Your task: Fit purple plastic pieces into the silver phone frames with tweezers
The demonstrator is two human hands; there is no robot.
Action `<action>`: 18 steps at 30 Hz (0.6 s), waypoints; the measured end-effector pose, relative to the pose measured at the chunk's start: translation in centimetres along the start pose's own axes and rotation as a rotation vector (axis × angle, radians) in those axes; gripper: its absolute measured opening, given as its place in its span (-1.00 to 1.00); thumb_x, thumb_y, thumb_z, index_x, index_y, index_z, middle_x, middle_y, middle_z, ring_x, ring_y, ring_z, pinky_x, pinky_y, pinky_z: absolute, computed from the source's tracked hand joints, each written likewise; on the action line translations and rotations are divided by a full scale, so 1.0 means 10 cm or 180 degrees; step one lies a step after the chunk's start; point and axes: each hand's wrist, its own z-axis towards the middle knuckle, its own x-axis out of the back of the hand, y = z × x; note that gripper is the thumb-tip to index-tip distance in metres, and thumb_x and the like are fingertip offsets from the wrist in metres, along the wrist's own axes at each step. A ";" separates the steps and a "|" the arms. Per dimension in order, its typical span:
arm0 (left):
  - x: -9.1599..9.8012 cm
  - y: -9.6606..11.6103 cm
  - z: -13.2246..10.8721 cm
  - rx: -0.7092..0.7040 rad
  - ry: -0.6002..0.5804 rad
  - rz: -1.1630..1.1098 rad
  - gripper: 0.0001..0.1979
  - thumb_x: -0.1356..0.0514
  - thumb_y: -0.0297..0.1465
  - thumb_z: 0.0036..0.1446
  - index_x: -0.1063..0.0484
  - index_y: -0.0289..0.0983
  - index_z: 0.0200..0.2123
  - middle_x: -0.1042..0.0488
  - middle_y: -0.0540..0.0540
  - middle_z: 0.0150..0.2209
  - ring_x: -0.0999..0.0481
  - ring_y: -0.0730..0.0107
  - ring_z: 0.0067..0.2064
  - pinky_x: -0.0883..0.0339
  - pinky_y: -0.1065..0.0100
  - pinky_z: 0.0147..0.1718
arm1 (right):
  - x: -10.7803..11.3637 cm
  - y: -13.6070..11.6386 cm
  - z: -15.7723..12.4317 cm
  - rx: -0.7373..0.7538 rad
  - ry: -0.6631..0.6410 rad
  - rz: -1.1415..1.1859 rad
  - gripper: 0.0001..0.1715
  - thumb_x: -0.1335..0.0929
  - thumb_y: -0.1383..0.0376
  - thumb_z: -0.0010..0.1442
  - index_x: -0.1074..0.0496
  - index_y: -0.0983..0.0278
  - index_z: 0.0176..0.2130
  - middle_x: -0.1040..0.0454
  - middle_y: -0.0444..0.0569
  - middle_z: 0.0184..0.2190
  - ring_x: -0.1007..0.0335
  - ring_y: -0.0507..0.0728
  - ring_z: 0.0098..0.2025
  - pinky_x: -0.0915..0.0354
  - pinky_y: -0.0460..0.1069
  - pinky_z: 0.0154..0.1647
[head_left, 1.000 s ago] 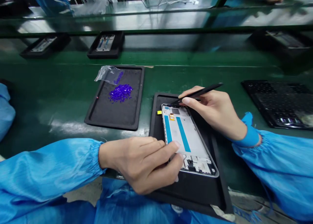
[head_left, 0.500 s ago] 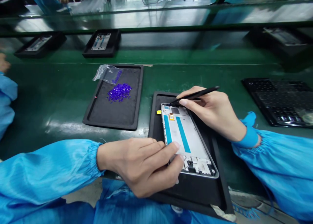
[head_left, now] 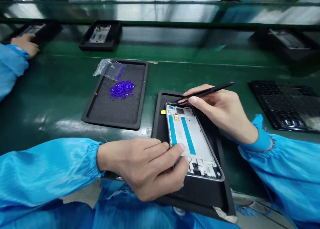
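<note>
A silver phone frame [head_left: 200,135] with two blue strips and a yellow tab lies tilted on a black tray [head_left: 192,195] in front of me. My left hand [head_left: 147,165] grips its lower left edge, fingers closed over the rim. In my right hand [head_left: 217,109] is a pair of black tweezers [head_left: 210,91], pinched between thumb and fingers. The tweezers' tips are at the top end of the frame; whether they hold anything is too small to tell.
Left of the frame, another black tray [head_left: 110,112] bears a pile of small purple pieces [head_left: 122,89] and a clear plastic bag [head_left: 108,69]. Black boxes [head_left: 101,46] with phone frames stand farther back. A dark glossy tray [head_left: 282,104] is at right. At far left reaches a co-worker's hand [head_left: 26,45].
My right hand and the tweezers have shifted slightly right relative to the phone frame. The co-worker's hand has come in to the box at far left. My left hand keeps its grip.
</note>
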 end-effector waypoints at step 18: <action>-0.01 0.00 0.01 0.0018 -0.0032 -0.0179 -0.76 -0.19 -0.39 0.33 -0.59 -0.44 -0.20 -0.67 -0.30 -0.24 -0.67 0.31 -0.34 -0.60 0.43 -0.41 | -0.01 0.04 0.03 0.0007 -0.0035 -0.0190 -0.68 -0.38 0.04 0.31 -0.61 0.19 -0.26 -0.60 -0.03 -0.13 -0.56 0.16 -0.21 -0.49 0.03 -0.18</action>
